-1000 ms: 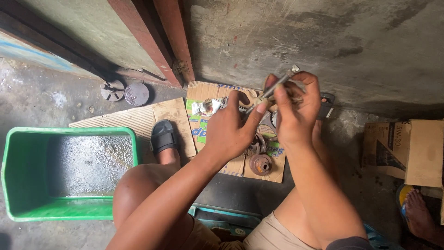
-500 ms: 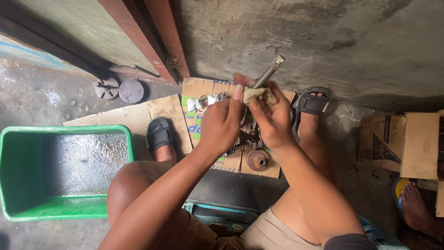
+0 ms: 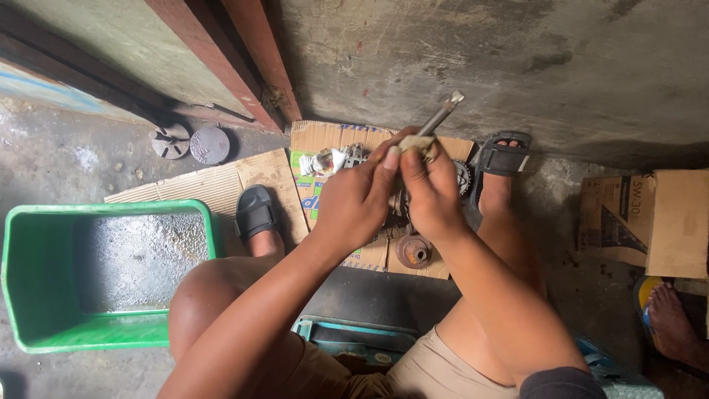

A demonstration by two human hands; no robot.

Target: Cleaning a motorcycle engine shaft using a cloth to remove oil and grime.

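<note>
Gripping a metal shaft (image 3: 437,118), the left hand (image 3: 354,203) and right hand (image 3: 432,196) close together around its lower end. Its tip sticks up beyond the fingers, above the cardboard (image 3: 325,137).

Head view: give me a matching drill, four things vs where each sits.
Things:
1. metal rod
2. green tub
3. rusty round part
4. cardboard box

Places:
A. far right on the floor
B. on the cardboard below the hands
C. held up in both hands
D. on the floor at the left

Pairs: 1-C, 2-D, 3-B, 4-A
</note>
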